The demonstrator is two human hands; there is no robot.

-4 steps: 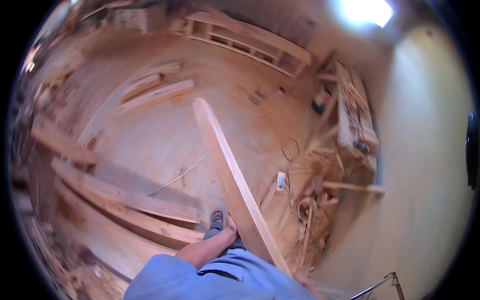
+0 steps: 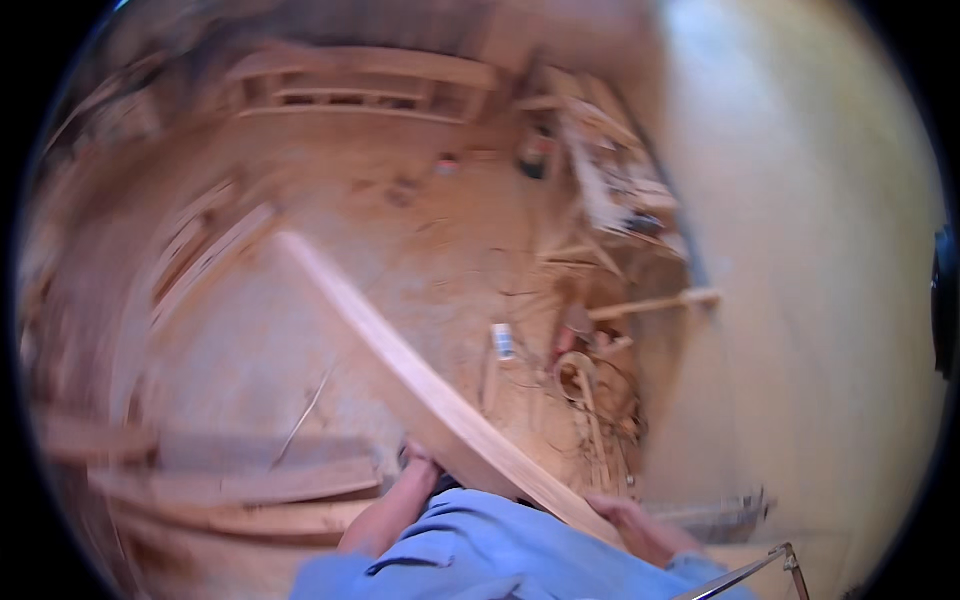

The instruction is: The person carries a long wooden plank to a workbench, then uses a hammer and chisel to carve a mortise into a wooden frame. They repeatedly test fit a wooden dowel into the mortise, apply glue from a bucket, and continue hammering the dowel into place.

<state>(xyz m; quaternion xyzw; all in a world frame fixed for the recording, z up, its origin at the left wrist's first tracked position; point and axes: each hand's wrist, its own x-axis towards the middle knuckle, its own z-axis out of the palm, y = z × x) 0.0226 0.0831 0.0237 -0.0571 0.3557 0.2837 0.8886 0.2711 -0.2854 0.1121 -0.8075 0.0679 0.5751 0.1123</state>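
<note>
Left hand (image 2: pixel 422 458) and right hand (image 2: pixel 625 518), low in the frame, hold a plank (image 2: pixel 440 402) slanting up toward the upper left.

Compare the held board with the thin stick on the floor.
The board is held by the left hand and right hand; the stick lies on the floor. The board is thick; the stick is much thinner. In the picture, the board slants from upper left to lower right, the stick from upper right to lower left. Both are long and pale.
</note>
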